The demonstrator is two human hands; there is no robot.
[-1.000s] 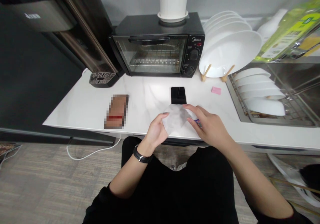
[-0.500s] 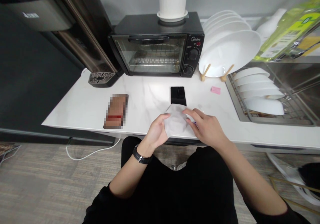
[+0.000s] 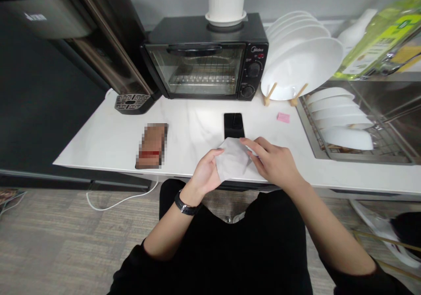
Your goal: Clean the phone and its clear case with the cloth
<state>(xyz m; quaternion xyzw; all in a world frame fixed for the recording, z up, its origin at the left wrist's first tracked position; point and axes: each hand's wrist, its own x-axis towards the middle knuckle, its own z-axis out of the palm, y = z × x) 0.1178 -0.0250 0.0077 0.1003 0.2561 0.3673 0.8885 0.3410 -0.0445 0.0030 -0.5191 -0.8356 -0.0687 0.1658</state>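
Note:
A thin, white, tissue-like sheet (image 3: 232,159) is held up at the counter's front edge. My left hand (image 3: 208,172) is closed on its left side, thumb on top and the other fingers hidden behind it. My right hand (image 3: 274,161) is at the sheet's right edge, with the index fingertip at the upper right corner. Its fingers are parted, and I see nothing gripped between them. Just behind the sheet lies a black phone (image 3: 233,125), screen up, its near end partly covered by the sheet.
A pixelated flat item (image 3: 151,146) lies on the left of the white counter (image 3: 187,128). Behind stand a drink dispenser (image 3: 131,102), a toaster oven (image 3: 204,67) and racked plates (image 3: 302,69). A pink note (image 3: 283,117) and a rack of bowls (image 3: 347,139) are at right.
My right fingers have loosened from the sheet's right side, and the index finger is straighter. The sheet looks flatter and more spread. My left hand keeps its hold.

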